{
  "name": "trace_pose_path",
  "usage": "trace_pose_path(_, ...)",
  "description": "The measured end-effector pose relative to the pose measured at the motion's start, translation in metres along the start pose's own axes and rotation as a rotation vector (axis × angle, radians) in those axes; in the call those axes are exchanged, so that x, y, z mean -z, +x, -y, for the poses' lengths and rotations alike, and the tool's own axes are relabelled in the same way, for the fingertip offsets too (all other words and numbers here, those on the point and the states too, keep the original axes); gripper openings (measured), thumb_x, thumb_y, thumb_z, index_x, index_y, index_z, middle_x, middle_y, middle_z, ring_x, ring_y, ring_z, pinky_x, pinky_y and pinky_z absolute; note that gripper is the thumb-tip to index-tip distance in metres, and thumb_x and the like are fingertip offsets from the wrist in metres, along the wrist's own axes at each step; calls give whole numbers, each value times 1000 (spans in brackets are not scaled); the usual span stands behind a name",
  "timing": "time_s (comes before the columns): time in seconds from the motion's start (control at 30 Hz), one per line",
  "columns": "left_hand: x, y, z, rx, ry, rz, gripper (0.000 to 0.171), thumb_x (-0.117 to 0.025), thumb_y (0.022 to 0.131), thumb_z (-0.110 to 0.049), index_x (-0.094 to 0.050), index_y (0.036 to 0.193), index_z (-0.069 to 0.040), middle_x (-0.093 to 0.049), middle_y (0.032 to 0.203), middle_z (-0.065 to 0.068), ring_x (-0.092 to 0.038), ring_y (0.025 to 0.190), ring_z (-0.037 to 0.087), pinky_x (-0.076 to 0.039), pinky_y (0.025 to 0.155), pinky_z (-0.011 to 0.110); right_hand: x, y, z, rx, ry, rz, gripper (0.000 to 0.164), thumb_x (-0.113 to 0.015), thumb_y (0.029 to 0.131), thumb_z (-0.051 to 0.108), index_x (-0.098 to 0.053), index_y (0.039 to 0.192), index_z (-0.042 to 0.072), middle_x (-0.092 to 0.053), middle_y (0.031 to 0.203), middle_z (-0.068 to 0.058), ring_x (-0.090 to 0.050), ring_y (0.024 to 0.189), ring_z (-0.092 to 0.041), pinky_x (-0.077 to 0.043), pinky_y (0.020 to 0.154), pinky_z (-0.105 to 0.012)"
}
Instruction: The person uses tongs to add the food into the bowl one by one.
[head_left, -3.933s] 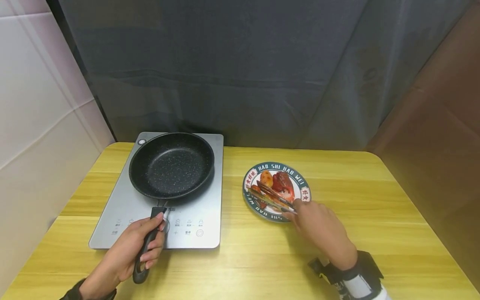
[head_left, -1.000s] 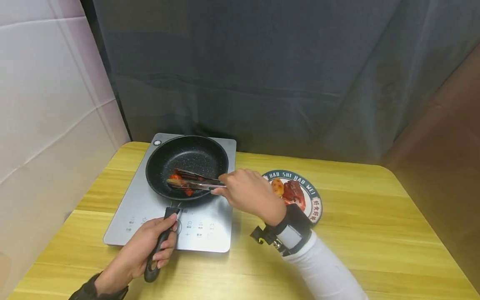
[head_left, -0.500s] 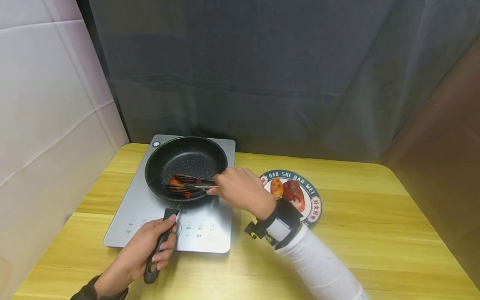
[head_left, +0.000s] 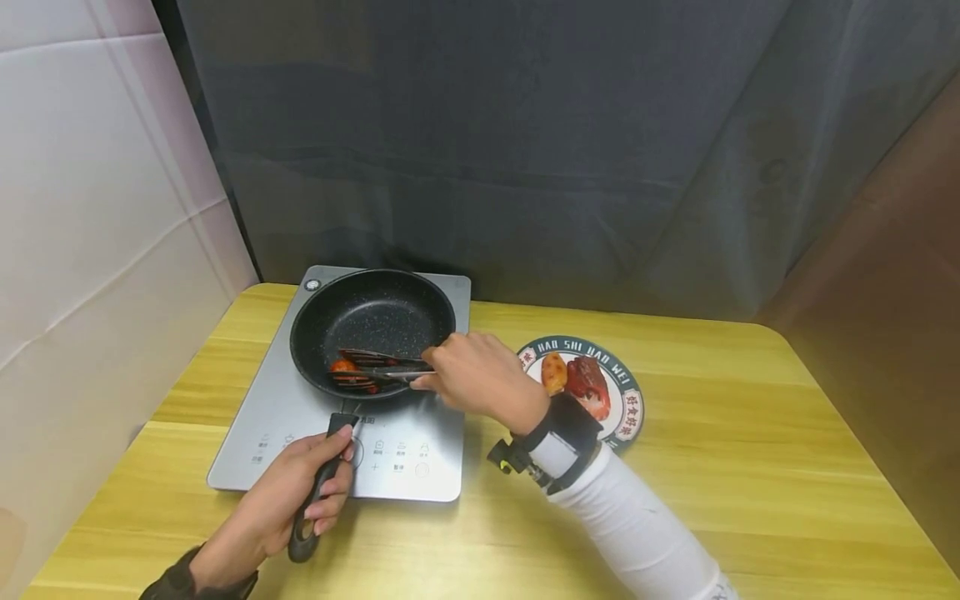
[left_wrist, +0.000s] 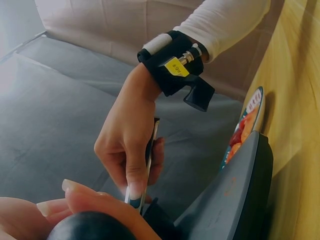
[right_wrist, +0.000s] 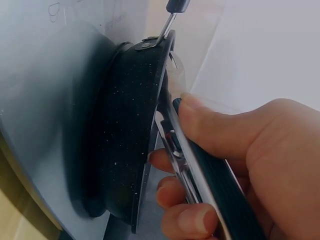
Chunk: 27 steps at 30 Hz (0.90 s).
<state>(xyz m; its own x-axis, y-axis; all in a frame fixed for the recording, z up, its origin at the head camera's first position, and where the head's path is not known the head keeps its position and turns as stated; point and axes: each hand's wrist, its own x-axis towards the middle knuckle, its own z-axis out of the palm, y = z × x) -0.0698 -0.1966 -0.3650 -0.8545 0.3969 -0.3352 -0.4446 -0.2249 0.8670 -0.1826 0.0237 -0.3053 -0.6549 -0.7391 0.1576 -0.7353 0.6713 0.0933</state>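
Note:
My left hand (head_left: 300, 483) grips the black handle of the frying pan (head_left: 390, 317), which sits on the flat silver induction cooktop (head_left: 247, 417). With my right hand (head_left: 480, 375) I hold metal tongs (head_left: 390, 372) between thumb and fingers, reaching over the pan's right rim. The tongs' ends lie low in the pan, around red-orange food pieces (head_left: 343, 367) partly hidden by the slotted tips. In the right wrist view the dark grip of the tongs (right_wrist: 215, 185) lies along my palm, and the pan's side wall (right_wrist: 125, 130) stands close by my fingers.
A round plate (head_left: 632, 417) with green rim lettering stands right of the cooktop, holding a yellow-orange piece (head_left: 554, 372) and a dark red meat piece (head_left: 588, 385). My right forearm passes in front of it. A dark curtain (head_left: 480, 167) closes off the back of the wooden table (head_left: 712, 467).
My right hand has moved left from the plate to the pan, carrying red-orange pieces in the tongs. Lately the tongs have shifted slightly left and closer together. The left hand keeps the handle.

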Motion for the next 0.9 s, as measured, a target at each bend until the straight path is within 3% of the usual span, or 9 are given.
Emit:
trace_pose_path(0.33,-1,-1,0,-2,-4,10,36,-40,103,-39,-35,96,-4,-36,61,-4,-33,39,3,-37,38,20,0,-7,-1,-44,-19,23,34,-58,93,48,-62,86,15,-48,61,5,-48,52,-13,-39,42,-27)
trace_pose_path(0.53,-1,-1,0,0,-4,10,37,-40,103,-39,-35,96,-4,-36,61,-5,-33,39,3,-37,38,20,3,-16,-6,-127,62,65,41,-59,92,50,-65,106,12,-56,72,5,-50,59,-11,-41,46,-25)
trace_pose_path(0.67,-1,-1,0,-4,2,10,36,-40,103,-39,-35,95,-4,-36,61,-5,-33,39,3,-37,37,20,7,-26,-13,-170,134,47,47,-60,90,52,-65,116,13,-59,79,5,-51,62,-10,-40,46,-25)
trace_pose_path(0.9,-1,-1,-1,-5,15,2,36,-40,103,-39,-36,95,-4,-36,61,-5,-33,40,4,-36,38,20,13,-54,-32,-191,240,-55,36,-61,91,48,-62,101,13,-42,61,5,-43,54,-10,-35,43,-26)
